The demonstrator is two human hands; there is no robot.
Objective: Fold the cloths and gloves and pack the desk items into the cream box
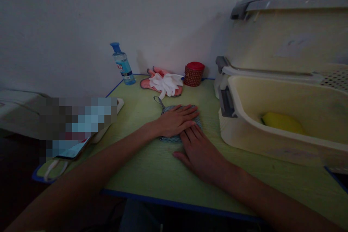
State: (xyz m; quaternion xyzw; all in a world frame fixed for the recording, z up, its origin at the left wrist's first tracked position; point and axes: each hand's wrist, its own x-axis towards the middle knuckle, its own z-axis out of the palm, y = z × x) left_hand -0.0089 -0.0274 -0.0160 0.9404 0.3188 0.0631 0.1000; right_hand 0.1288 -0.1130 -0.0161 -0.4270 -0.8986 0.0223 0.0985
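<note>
A small blue-grey patterned cloth with a hanging loop, like a pot holder (172,139), lies flat on the green table (146,166). My left hand (178,119) rests palm down across it, fingers stretched out to the right. Beside and just below it, my right hand (202,154) is also flat, its fingertips on the cloth and meeting the left hand's fingers, its thumb apart over the table. Both hands are open and grip nothing. Much of the cloth is hidden under them. The checked loop sticks out at its upper left corner.
Behind stand a blue bottle (124,66), pink and white folded cloth items (163,82) and a red-lidded woven container (194,74). An open cream bin (250,145) on the right holds something yellow (282,122). A partly blurred phone-like device (73,149) lies left.
</note>
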